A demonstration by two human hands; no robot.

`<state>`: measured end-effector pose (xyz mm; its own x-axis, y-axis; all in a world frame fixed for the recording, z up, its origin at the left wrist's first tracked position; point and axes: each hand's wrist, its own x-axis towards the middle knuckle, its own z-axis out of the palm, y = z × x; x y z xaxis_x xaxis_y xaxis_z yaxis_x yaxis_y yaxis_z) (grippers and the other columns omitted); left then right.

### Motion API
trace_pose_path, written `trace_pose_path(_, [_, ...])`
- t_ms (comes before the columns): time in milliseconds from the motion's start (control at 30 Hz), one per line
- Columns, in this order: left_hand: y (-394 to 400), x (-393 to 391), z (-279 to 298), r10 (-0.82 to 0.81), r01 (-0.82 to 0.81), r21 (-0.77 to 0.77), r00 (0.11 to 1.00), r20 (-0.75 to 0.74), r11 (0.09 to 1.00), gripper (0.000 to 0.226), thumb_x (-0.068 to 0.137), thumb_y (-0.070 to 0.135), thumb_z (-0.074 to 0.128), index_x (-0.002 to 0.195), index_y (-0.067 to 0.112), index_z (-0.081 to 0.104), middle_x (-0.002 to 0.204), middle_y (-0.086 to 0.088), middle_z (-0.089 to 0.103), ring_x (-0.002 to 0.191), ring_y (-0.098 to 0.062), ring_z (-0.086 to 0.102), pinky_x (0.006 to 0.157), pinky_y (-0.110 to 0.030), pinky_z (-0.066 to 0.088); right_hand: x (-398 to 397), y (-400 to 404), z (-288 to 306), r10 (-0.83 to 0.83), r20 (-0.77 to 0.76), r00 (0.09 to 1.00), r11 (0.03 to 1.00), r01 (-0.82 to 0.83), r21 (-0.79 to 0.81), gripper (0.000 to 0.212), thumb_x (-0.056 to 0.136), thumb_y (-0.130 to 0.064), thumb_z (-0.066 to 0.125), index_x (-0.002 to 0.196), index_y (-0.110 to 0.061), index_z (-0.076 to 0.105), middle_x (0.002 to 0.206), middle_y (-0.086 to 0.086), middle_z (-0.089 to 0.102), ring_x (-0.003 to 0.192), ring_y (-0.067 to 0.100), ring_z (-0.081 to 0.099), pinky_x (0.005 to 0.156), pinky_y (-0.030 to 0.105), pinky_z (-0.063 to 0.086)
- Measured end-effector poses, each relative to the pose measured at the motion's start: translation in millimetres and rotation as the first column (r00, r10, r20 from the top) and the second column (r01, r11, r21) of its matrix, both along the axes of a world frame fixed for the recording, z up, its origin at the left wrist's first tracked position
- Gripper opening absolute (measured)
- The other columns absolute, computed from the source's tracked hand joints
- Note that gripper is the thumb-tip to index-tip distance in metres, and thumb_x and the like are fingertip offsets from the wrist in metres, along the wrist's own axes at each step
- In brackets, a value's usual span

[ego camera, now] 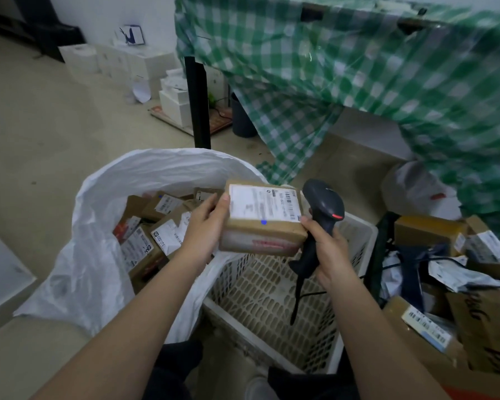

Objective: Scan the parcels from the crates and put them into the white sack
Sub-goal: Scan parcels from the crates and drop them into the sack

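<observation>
Beneath me, a white sack [98, 226] holds parcels beside a white crate [272, 298]. My left hand [205, 226] grips a brown parcel [263, 220]; my right hand [326, 249] grips a black scanner [324, 209].

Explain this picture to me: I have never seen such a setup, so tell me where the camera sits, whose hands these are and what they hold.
The camera sits on a person's head and looks down at their own two bare hands. The left hand grips a cardboard parcel, label up. The right hand holds a black barcode scanner by its handle, beside the parcel. Below them stands a white plastic crate; no parcels show in it. At the left an open white sack already holds scanned parcels. More parcels lie in a pile at the right.
</observation>
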<state>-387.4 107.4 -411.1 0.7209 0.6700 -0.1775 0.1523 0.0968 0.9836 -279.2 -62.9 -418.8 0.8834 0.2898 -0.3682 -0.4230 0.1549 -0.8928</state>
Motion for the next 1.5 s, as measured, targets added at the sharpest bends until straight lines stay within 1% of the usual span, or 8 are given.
trace_pose_path(200, [1, 4, -4, -0.045, 0.051, -0.231, 0.998, 0.034, 0.972, 0.021, 0.096, 0.035, 0.056, 0.115, 0.036, 0.046, 0.112, 0.002, 0.065, 0.096, -0.018, 0.065, 0.096, -0.049, 0.05, 2, -6, 4, 0.021, 0.035, 0.999, 1.0, -0.022, 0.01, 0.012, 0.084, -0.016, 0.073, 0.093, -0.021, 0.066, 0.084, -0.002, 0.071, 0.082, 0.017, 0.065, 0.076, 0.047, 0.05])
trace_pose_path(367, [-1, -2, -3, -0.15, 0.147, -0.179, 0.989, -0.005, 0.973, 0.041, 0.097, 0.041, 0.051, 0.13, 0.042, 0.027, 0.106, 0.01, 0.065, 0.091, -0.015, 0.068, 0.075, -0.042, 0.055, 2, -10, 6, 0.036, 0.085, 0.996, 0.999, -0.034, -0.018, 0.009, 0.084, -0.021, 0.074, 0.092, -0.021, 0.07, 0.089, 0.0, 0.072, 0.086, 0.019, 0.066, 0.072, 0.046, 0.052])
trace_pose_path(567, [0, 2, -5, -0.067, 0.072, -0.225, 0.997, 0.027, 0.972, 0.079, 0.094, 0.038, 0.058, 0.145, 0.054, 0.0, 0.132, 0.004, 0.055, 0.115, -0.027, 0.059, 0.09, -0.056, 0.049, 0, -4, 4, -0.126, 0.288, 0.949, 0.983, 0.158, -0.089, 0.019, 0.085, -0.028, 0.073, 0.1, -0.018, 0.067, 0.077, -0.002, 0.064, 0.072, 0.013, 0.059, 0.073, 0.035, 0.046])
trace_pose_path(700, [-9, 6, -3, -0.02, 0.039, -0.258, 0.997, 0.077, 0.965, 0.057, 0.092, 0.035, 0.061, 0.132, 0.048, 0.022, 0.133, -0.002, 0.054, 0.109, -0.025, 0.06, 0.071, -0.044, 0.056, -7, 5, 8, -0.187, 0.18, 0.966, 0.982, 0.186, 0.021, 0.011, 0.086, -0.027, 0.073, 0.094, -0.024, 0.066, 0.091, -0.001, 0.071, 0.09, 0.018, 0.068, 0.089, 0.041, 0.053])
trace_pose_path(933, [-23, 4, -4, -0.144, 0.145, -0.128, 0.989, 0.016, 0.981, 0.07, 0.076, 0.03, 0.079, 0.122, 0.028, 0.026, 0.121, 0.005, 0.05, 0.114, -0.017, 0.057, 0.09, -0.04, 0.052, -15, 16, 6, -0.159, 0.097, 0.983, 0.985, 0.15, 0.089, 0.014, 0.079, -0.025, 0.08, 0.088, -0.028, 0.069, 0.091, 0.0, 0.075, 0.095, 0.031, 0.07, 0.086, 0.056, 0.053])
trace_pose_path(1133, [-15, -8, -5, -0.287, 0.302, 0.037, 0.933, -0.218, 0.953, 0.106, 0.056, 0.096, 0.044, 0.145, 0.049, 0.008, 0.154, 0.005, 0.028, 0.138, -0.022, 0.035, 0.113, -0.053, 0.029, -7, 11, 8, -0.129, 0.071, 0.989, 0.983, 0.119, 0.139, 0.017, 0.084, -0.008, 0.073, 0.09, -0.021, 0.065, 0.087, 0.0, 0.072, 0.076, 0.014, 0.069, 0.071, 0.032, 0.057])
trace_pose_path(1333, [0, -8, -9, -0.377, 0.364, -0.099, 0.887, -0.268, 0.926, 0.093, 0.045, 0.075, 0.075, 0.122, 0.033, 0.045, 0.129, 0.003, 0.057, 0.119, -0.018, 0.054, 0.108, -0.048, 0.036, -5, 8, 5, -0.04, 0.179, 0.983, 0.999, 0.038, 0.012, 0.017, 0.084, -0.005, 0.073, 0.093, -0.018, 0.066, 0.092, 0.0, 0.072, 0.08, 0.013, 0.068, 0.067, 0.024, 0.056])
trace_pose_path(1500, [1, -11, -13, -0.356, 0.325, -0.204, 0.924, -0.139, 0.923, 0.084, 0.068, 0.06, 0.073, 0.135, 0.034, 0.029, 0.125, -0.003, 0.062, 0.098, -0.023, 0.07, 0.09, -0.041, 0.054, -7, 10, 4, 0.075, 0.248, 0.966, 0.997, -0.069, -0.032, 0.021, 0.082, -0.001, 0.073, 0.094, -0.017, 0.067, 0.089, -0.002, 0.074, 0.077, 0.011, 0.07, 0.067, 0.026, 0.056])
